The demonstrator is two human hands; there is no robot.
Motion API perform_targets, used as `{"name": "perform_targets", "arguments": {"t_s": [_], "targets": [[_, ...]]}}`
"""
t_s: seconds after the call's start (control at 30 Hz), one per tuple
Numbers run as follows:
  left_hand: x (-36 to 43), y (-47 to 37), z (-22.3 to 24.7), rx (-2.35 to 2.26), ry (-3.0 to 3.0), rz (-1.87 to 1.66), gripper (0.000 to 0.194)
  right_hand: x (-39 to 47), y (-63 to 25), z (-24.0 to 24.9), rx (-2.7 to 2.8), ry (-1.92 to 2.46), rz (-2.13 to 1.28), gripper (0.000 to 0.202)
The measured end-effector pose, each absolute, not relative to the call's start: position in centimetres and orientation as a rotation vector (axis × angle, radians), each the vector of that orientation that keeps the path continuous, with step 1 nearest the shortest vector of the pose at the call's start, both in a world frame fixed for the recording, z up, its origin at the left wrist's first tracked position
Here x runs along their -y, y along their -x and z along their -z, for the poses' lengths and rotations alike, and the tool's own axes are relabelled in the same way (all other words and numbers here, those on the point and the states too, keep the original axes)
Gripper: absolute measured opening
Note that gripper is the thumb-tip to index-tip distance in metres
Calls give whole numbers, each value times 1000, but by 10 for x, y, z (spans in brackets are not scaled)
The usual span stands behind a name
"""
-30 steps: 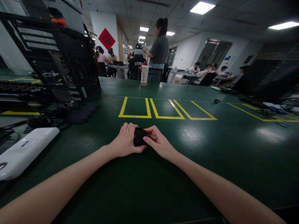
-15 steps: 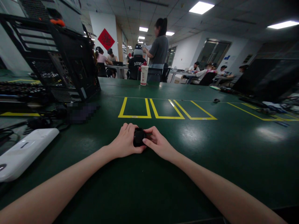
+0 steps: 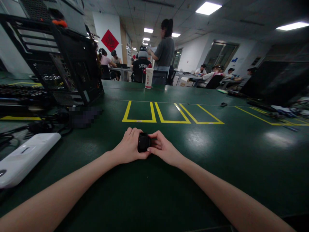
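Observation:
A small black boxy object (image 3: 143, 142) with rounded corners is held between my two hands, just above or on the green table (image 3: 154, 190); its kind cannot be made out. My left hand (image 3: 129, 145) wraps round its left side, with the fingers behind and the thumb below. From the right, my right hand (image 3: 165, 148) pinches at its side, the thumb by the lower right corner and the curled fingers at the upper right edge. My palms and fingers hide part of the object.
Yellow tape frames (image 3: 172, 122) mark the table beyond my hands. An open black computer case (image 3: 70, 64) stands at left, near a white device (image 3: 26, 159) and cables. A cup (image 3: 149, 77) is at the far edge, a dark monitor (image 3: 277, 80) at right. People sit and stand behind.
My right thumb has slid down from the black object's front face to its lower right corner. The left hand and the object look unmoved.

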State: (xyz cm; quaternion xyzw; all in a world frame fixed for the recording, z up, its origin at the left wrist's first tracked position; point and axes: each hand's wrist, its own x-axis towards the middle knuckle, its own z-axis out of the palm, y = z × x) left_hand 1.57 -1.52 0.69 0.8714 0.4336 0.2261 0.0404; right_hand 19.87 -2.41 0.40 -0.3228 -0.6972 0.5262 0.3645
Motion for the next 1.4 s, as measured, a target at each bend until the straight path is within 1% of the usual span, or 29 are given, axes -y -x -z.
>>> {"name": "perform_targets", "arguments": {"t_s": [0.2,0.3,0.4,0.6,0.7,0.83,0.93,1.03,1.2,1.4], "targets": [[14,-15,-6,-1325,-2644,-710,59,23,-197,-3,1775,903,-1303,19],[14,-15,-7,-1326,-2642,-703,59,23,-196,-3,1770,948,-1247,25],[15,-15,-7,-1322,-2647,-692,59,23,-197,-4,1792,977,-1268,32],[16,-15,-8,-1320,-2658,-672,59,26,-202,-10,1790,878,-1399,33],[16,-15,-9,-1324,-2652,-666,59,26,-201,-9,1771,877,-1406,29],[16,-15,-10,-1319,-2633,-674,57,25,-199,-6,1772,898,-1332,22],[15,-15,-8,-1324,-2639,-683,58,23,-199,-4,1790,933,-1267,30],[14,-15,-7,-1335,-2657,-685,60,22,-200,-5,1800,944,-1295,37],[14,-15,-6,-1323,-2680,-697,58,23,-202,-7,1779,849,-1432,35],[13,-16,-6,-1322,-2676,-692,60,26,-200,-6,1787,888,-1339,21]]}}
